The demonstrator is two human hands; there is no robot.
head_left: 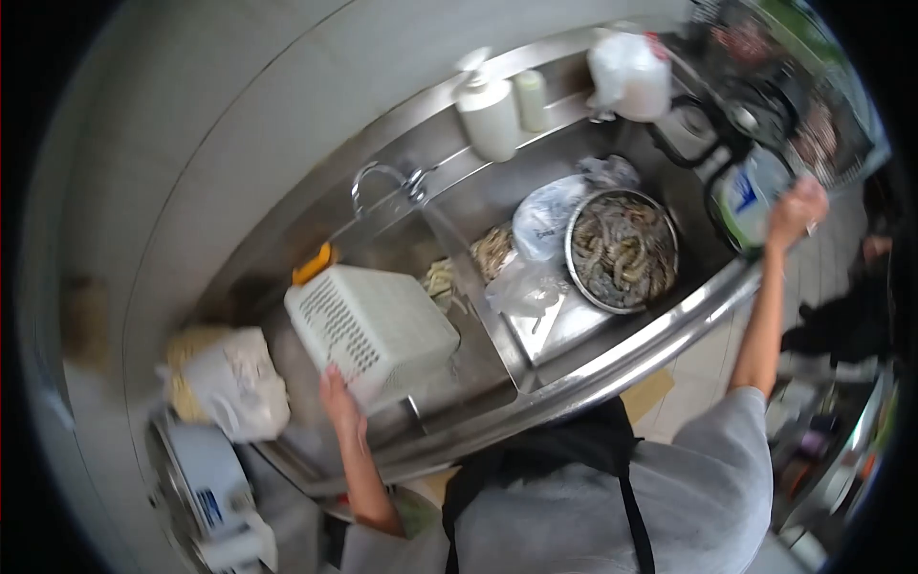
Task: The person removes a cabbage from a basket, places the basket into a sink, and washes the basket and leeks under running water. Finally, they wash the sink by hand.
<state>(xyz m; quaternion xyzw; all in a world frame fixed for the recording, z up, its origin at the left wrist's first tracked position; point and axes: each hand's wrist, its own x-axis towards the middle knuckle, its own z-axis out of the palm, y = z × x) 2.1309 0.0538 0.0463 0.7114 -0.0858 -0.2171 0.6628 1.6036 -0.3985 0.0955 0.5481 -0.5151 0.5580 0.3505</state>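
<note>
A white slotted plastic basket (392, 320) sits tilted over the left sink basin, its base turned upward. My left hand (342, 402) grips its near lower edge. Far to the right, my right hand (798, 212) is closed and a little blurred, beside a clear tub (755, 196) with a blue label and a green rim. Whatever its fingers hold, if anything, cannot be made out. In the right basin stands a round metal bowl (623, 251) full of raw shrimp, with plastic bags (548, 220) against it.
A chrome faucet (382, 177) rises behind the basins. Along the back ledge stand a white pump bottle (488, 110), a small pale bottle (532, 100) and a bagged container (631, 77). At left are a filled bag (239, 383) and a white appliance (206, 478). Black-handled items (688, 134) crowd the right end.
</note>
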